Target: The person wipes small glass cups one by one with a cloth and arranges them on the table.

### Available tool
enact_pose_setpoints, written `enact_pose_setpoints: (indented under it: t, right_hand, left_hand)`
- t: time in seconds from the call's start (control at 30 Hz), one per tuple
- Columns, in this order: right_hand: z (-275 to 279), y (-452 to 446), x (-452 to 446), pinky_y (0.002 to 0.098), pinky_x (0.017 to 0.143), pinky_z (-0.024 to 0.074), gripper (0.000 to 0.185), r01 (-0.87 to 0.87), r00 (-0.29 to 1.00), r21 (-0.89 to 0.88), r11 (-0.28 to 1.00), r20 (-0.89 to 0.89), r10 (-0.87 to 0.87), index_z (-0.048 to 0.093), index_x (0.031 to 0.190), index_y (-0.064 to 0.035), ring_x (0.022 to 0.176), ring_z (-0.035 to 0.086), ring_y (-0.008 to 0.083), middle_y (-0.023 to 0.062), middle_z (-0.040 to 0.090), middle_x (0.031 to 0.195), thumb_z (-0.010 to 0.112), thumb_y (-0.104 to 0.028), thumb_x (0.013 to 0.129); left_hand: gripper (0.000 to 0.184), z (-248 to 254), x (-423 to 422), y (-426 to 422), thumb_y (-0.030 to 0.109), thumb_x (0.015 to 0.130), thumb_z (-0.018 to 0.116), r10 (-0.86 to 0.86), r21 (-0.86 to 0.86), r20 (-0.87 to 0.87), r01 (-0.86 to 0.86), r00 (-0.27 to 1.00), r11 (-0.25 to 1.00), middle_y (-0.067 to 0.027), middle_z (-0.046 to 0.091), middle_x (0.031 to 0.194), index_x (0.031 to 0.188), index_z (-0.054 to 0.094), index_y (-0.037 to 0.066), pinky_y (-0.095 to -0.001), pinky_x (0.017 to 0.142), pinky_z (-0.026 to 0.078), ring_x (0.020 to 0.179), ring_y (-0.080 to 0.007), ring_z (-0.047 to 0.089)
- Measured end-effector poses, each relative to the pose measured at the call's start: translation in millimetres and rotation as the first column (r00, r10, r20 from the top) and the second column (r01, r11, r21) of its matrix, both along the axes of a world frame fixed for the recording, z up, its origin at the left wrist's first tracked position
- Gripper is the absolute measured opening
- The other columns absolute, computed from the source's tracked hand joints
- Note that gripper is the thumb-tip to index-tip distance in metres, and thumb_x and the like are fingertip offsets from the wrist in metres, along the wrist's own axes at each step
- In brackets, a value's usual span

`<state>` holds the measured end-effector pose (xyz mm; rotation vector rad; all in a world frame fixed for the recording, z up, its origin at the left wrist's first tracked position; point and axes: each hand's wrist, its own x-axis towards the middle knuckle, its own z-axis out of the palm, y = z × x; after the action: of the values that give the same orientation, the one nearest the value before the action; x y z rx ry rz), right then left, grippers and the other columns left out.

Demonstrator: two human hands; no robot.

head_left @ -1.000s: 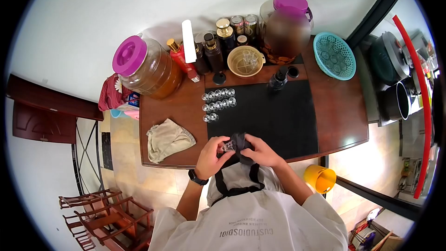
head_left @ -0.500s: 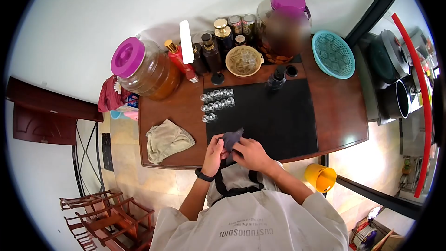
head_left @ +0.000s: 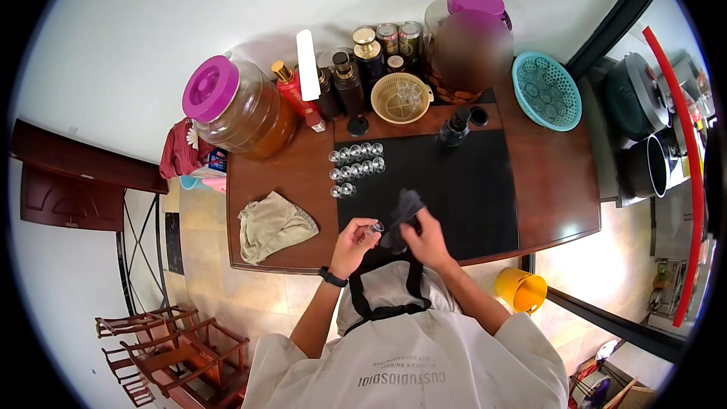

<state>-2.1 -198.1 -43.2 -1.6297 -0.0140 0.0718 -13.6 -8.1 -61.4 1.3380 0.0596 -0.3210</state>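
My left hand [head_left: 351, 248] pinches a small clear glass [head_left: 376, 227] above the front edge of the black mat [head_left: 454, 189]. Beside it, my right hand [head_left: 426, 240] grips a dark grey cloth [head_left: 404, 216], which hangs apart from the glass. Farther back on the mat's left side, several small glasses [head_left: 356, 170] stand in rows, the front row being shorter. A beige basket [head_left: 388, 113] behind them holds more small glasses. To the left of my hands, a crumpled beige cloth [head_left: 274, 229] lies on the wooden table [head_left: 318, 174].
Large jars with purple lids [head_left: 210, 89] stand at the back left and back right. Bottles [head_left: 348, 91] and cans line the wall. A turquoise basket [head_left: 572, 113] with glasses sits at the right. A black bottle [head_left: 454, 130] stands on the mat's back edge. A yellow bucket [head_left: 522, 290] is on the floor.
My right hand has drawn the grey cloth away to the right, off the glass. The glass now shows in my left hand; before, the cloth covered it.
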Motion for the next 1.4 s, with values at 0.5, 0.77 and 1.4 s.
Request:
enact_pose_setpoints:
  t: [0.5,0.77,1.4]
  right_hand:
    - [-136.0,-69.2,-26.9,0.0485,0.074,0.0466,0.033,0.193,0.955,-0.606,0.771,-0.066,-0.291,0.054,0.100,0.0010,0.086,0.057,0.0450,0.0274,0.061,0.088,0.060,-0.020,0.075]
    - [-134.0,-68.3,-25.4,0.0495,0.072,0.0471,0.032,0.214,0.951,-0.641,0.738,-0.036,-0.307,0.054,0.099,0.0005,0.083,0.058,0.0450,0.0266,0.062,0.086,0.060,-0.021,0.075]
    - [-129.7,-68.3,-18.8,0.0481,0.076,0.0482,0.045,0.169,0.939,-0.685,0.708,-0.107,-0.328,0.055,0.110,0.0002,0.086,0.060,0.0442,0.0276,0.062,0.089,0.061,-0.026,0.074]
  left_hand:
    - [0.029,-111.4,22.4,11.0,0.017,0.074,0.074,0.071,0.704,0.441,-0.394,0.895,0.591,-0.0049,0.064,0.089,0.097,0.058,0.009,-0.0376,0.076,0.047,0.086,-0.0239,0.059]
    - [0.030,-132.1,11.9,15.6,0.016,0.076,0.070,0.049,0.767,0.400,-0.364,0.915,0.528,-0.0049,0.061,0.096,0.101,0.056,0.010,-0.0388,0.079,0.045,0.094,-0.0250,0.057]
    - [0.060,-115.2,12.5,7.0,0.033,0.077,0.063,-0.450,0.951,0.287,-0.306,0.846,0.032,-0.0098,0.041,0.132,0.129,0.047,0.007,-0.0469,0.091,0.032,0.121,-0.0277,0.037]
